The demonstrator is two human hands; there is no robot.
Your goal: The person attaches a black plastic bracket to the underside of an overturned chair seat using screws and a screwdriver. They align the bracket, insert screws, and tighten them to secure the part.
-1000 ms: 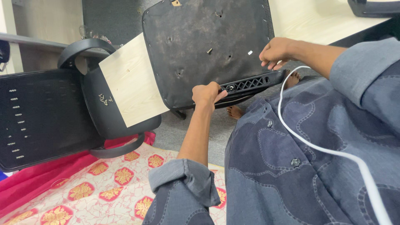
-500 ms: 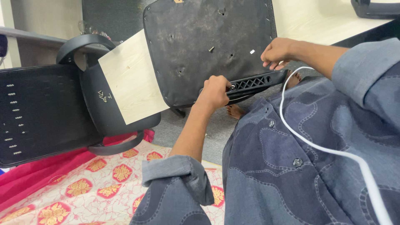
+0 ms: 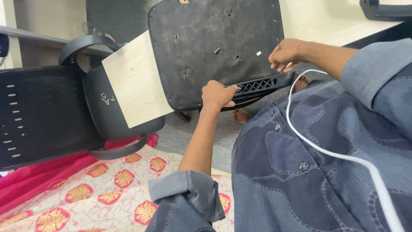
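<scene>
Hands brace the upturned seat base (image 3: 214, 47): left hand (image 3: 218, 95) clenched on its near plastic bracket (image 3: 262, 86), right hand (image 3: 286, 54) gripping the right edge.

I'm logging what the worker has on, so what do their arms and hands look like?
Both hands, left hand and right hand, are bare, no gloves. Grey-blue sleeves: the left sleeve is rolled up in a thick cuff; the right sleeve ends short of the wrist.
</scene>
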